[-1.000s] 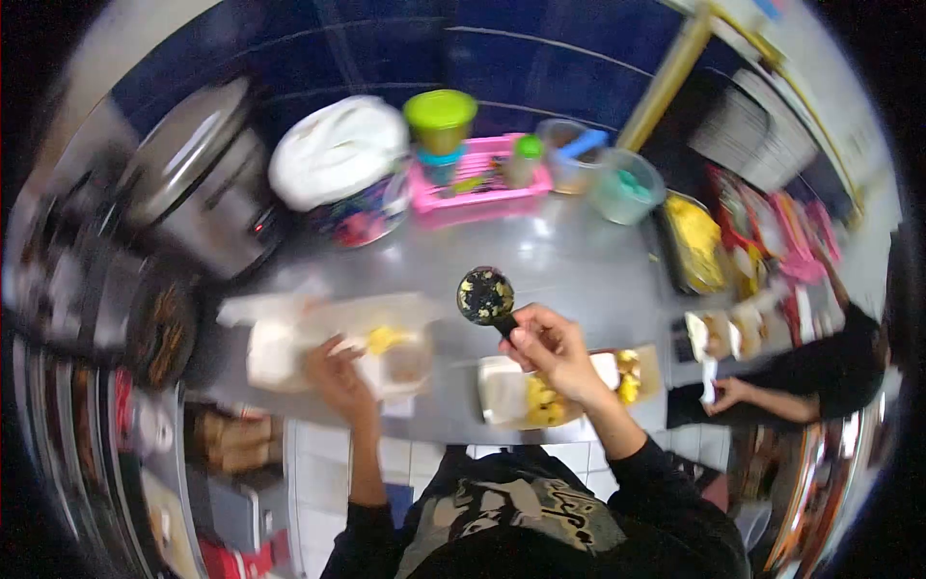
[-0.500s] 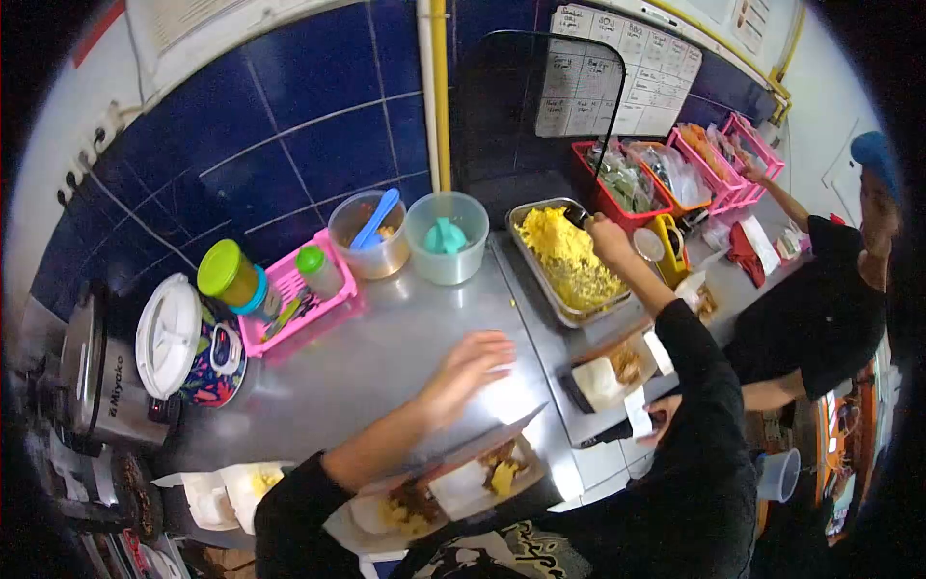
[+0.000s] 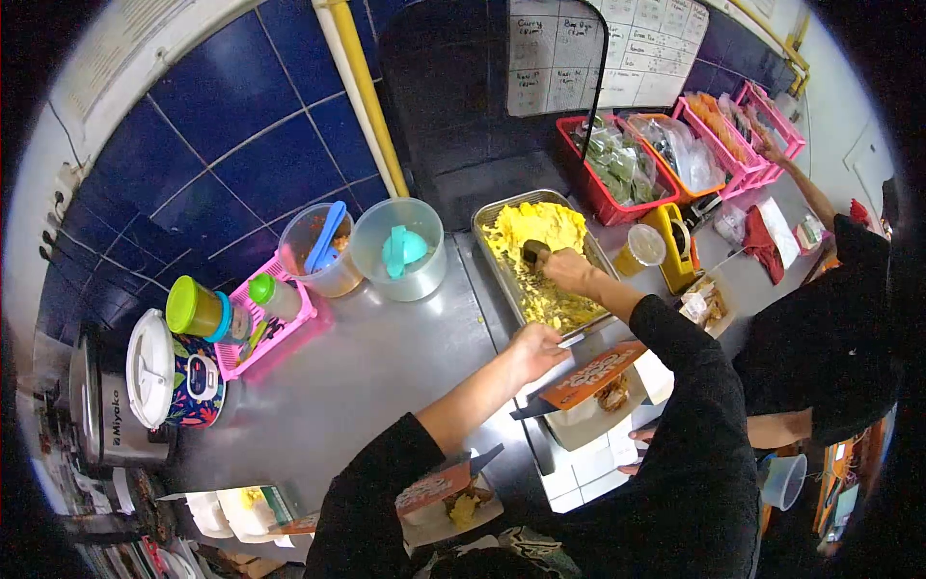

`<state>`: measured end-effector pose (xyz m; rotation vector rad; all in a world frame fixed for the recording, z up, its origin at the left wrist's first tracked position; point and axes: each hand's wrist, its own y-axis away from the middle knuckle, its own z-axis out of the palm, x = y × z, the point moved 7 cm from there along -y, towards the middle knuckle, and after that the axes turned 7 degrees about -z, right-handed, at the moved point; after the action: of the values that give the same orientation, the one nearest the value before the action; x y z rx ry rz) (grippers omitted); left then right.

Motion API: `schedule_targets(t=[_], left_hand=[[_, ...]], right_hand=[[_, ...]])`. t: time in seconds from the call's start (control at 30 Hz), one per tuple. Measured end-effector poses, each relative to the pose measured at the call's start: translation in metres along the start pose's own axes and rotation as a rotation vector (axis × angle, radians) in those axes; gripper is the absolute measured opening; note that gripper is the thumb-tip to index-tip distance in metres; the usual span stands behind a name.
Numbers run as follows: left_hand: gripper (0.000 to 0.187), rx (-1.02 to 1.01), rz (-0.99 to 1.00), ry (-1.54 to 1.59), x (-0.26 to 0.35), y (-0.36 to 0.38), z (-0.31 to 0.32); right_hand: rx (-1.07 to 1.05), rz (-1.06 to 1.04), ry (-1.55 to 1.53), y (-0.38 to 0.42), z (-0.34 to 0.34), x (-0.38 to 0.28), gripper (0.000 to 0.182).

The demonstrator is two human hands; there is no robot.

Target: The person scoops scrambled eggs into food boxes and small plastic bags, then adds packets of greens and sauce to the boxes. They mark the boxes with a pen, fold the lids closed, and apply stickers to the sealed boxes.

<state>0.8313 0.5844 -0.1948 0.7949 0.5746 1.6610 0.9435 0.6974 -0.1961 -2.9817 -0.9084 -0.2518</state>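
Left hand [image 3: 538, 354], earlier above counter [image 3: 357, 372], now reaching near edge of metal tray [image 3: 497, 282]. Right hand [image 3: 571, 272] now sinking scoop [image 3: 533, 253] mid-tray, leaving far rim.

My right sleeve [image 3: 696, 362] is matt cloth, the tray [image 3: 497, 270] shiny metal, and the tubs [image 3: 397, 282] left of it smooth, see-through plastic.

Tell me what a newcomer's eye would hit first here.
Probably the bright yellow food, possibly scrambled egg, heaped in the metal tray just right of centre, where the right hand holds a dark scoop. Next might come the pink basket at left and the red basket of bagged greens at upper right.
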Motion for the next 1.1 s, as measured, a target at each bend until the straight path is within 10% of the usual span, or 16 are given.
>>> schedule_targets(t=[0.53, 0.9, 1.1], left_hand=[[0.039, -0.192, -0.071, 0.112, 0.004, -0.005, -0.015], [0.056, -0.042, 0.096, -0.021, 0.029, 0.078, -0.021], [0.057, -0.337, 0.34, -0.444, 0.054, 0.234, -0.048]], right_hand=[[-0.102, -0.253, -0.536, 0.063, -0.047, -0.048, 0.018], [-0.084, 0.677, -1.507, 0.09, -0.012, 0.022, 0.016], [0.157, 0.593, -1.604, 0.067, -0.103, 0.0, 0.004]])
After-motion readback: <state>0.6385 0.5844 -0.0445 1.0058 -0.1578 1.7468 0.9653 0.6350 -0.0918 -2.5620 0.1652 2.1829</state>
